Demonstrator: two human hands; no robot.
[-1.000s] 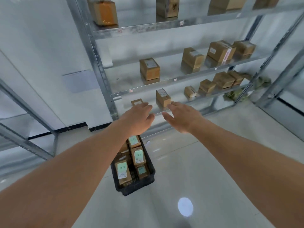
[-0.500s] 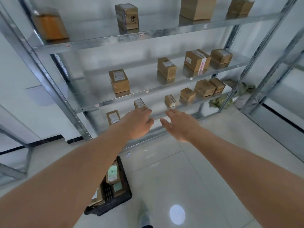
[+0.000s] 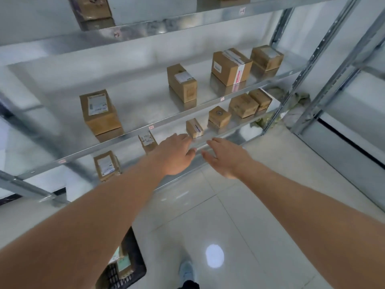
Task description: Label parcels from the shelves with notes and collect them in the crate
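Both your left hand and right hand are open and empty, so a fast grab could knock the small box over.

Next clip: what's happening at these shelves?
A person reaches both empty hands toward a small parcel on the lower shelf. The left hand and right hand are open, neither touching it yet. More parcels sit on the shelves, unlabeled with notes. The black crate on the floor by the left arm holds note-labeled parcels.
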